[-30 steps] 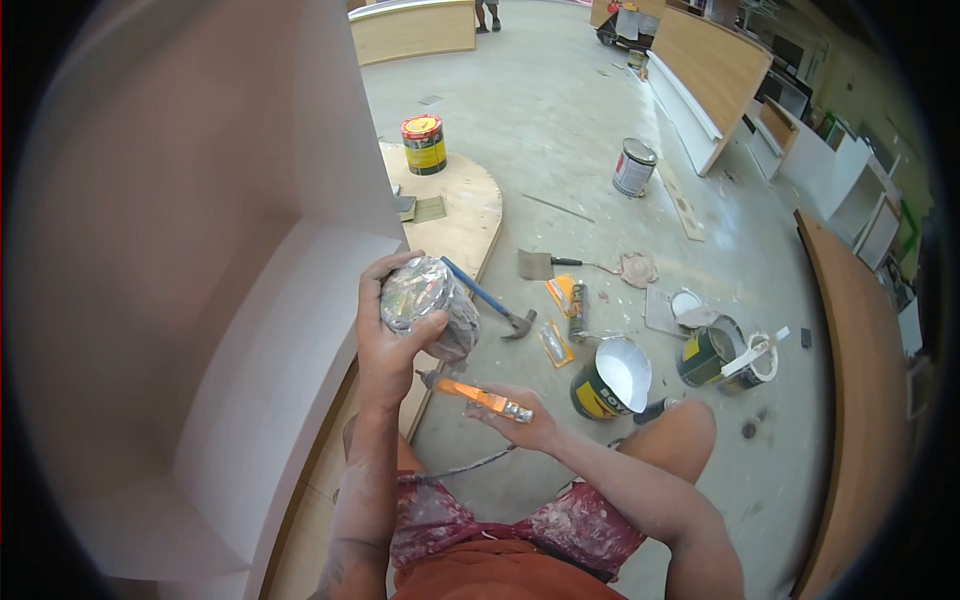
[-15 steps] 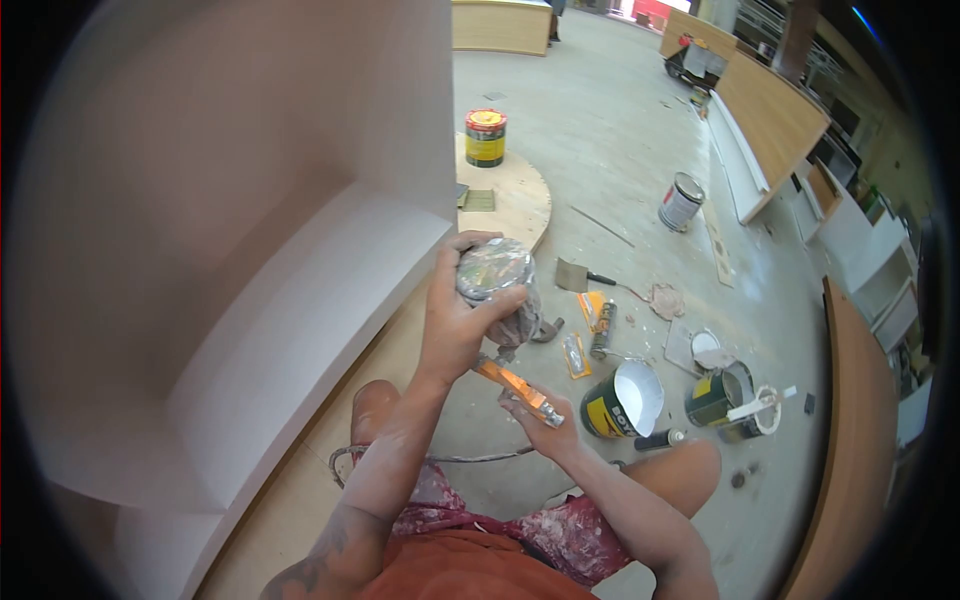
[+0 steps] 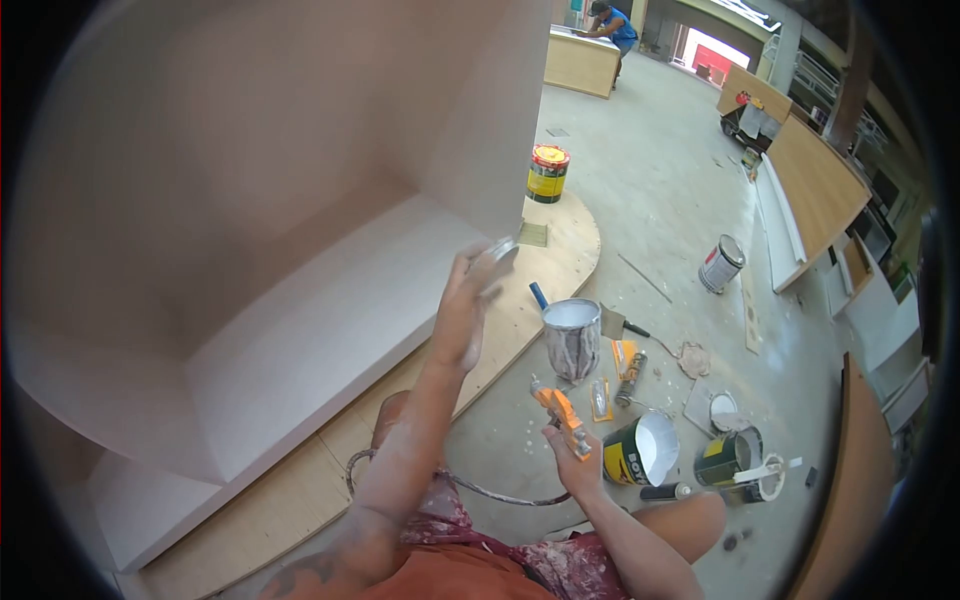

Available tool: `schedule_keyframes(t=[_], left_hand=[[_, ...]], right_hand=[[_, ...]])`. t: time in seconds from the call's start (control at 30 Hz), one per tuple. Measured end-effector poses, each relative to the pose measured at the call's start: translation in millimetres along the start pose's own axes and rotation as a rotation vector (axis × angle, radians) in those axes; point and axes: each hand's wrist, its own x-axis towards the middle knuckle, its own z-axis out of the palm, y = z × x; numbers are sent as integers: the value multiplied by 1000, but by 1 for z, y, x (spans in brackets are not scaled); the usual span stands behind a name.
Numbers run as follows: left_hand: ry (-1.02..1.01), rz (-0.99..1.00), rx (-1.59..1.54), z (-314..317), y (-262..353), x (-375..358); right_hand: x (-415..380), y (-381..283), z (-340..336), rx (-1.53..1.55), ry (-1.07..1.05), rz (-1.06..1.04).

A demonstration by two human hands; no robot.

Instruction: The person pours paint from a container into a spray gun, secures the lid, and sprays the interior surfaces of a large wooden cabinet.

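Note:
My right hand (image 3: 580, 464) is closed around the handle of an orange spray gun (image 3: 562, 418). Above the gun sits its paint-smeared cup (image 3: 573, 348), uncovered, with whitish liquid visible inside. Raised to the left of the cup, my left hand (image 3: 462, 312) grips a round silver lid (image 3: 503, 256), blurred by motion and tilted nearly on edge. A dark hose (image 3: 500, 494) curves below the gun across my lap. The left hand is close to a large white curved panel unit (image 3: 340, 290).
A red-and-yellow can (image 3: 548, 174) stands on a plywood base (image 3: 575, 235). At right are a paint bucket (image 3: 622, 450), a green can (image 3: 715, 460), a scraper (image 3: 613, 322), orange packets and a caulk tube. Far back, a person in blue (image 3: 622, 27) leans over a wooden counter (image 3: 580, 65).
The lid has come off the cup and moved left and up in my left hand, leaving the cup open. The view has shifted, bringing the distant person into sight.

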Motion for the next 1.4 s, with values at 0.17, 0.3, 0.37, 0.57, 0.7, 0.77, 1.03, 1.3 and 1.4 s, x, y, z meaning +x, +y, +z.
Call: schedule_keyframes(t=[0.17,0.3,0.37,0.57,0.7,0.77,1.03,1.3,1.4], left_hand=[[-22,-902,-541,-69,-138,-19],[85,-1067,-475,-134,-240,-32],[169,-1124,-265,-146,-257,-37],[126,-1087,575,-221,-271,-37],[-20,-745,1314,-238,-345,-31],[-67,-261,1631,-200,-316,-45],[-1073,-625,271,51,-347,-142],[-757,-796,214,204,-455,-179],[-666,-681,180,207,-499,-184]], right_hand=[[2,-4,-11,10,53,0],[2,3,-14,14,41,122],[0,6,-13,47,60,132],[-12,8,-19,53,77,177],[-22,9,-28,106,94,275],[-22,11,-27,110,98,267],[-31,9,-53,117,169,263],[-40,4,-62,205,359,109],[-52,14,-65,316,411,122]])
